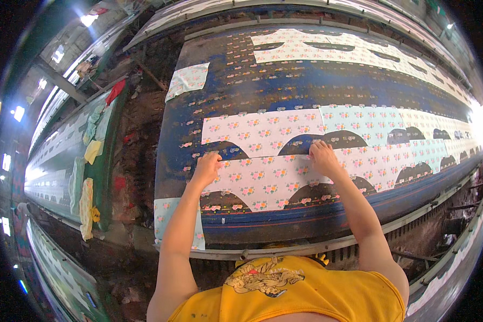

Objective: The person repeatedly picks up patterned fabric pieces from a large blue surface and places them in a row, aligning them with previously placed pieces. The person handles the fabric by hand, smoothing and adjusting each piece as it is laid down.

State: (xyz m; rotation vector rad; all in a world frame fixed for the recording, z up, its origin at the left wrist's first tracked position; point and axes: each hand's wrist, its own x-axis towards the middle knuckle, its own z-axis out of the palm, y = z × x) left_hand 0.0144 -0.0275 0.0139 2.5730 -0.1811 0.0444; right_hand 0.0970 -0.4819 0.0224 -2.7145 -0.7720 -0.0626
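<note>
My left hand (207, 169) and my right hand (324, 159) pinch the top edge of a pale pink floral fabric piece (268, 182) with scalloped cutouts, lying on a long dark blue printing table (183, 123). Just above it lies a similar pink piece (260, 129), joined in its row by a mint piece (359, 122) and cream pieces (418, 122). Dark arched patches of the table show between the pieces. A pale blue floral piece (177, 220) lies at the table's near left corner, left of my left forearm.
More white floral pieces (338, 51) lie along the far side, and a small one (187, 79) at the upper left. To the left, past a dark gap, a green table (106, 198) holds coloured cloths (94, 152). A metal rail (300, 247) runs along the near edge.
</note>
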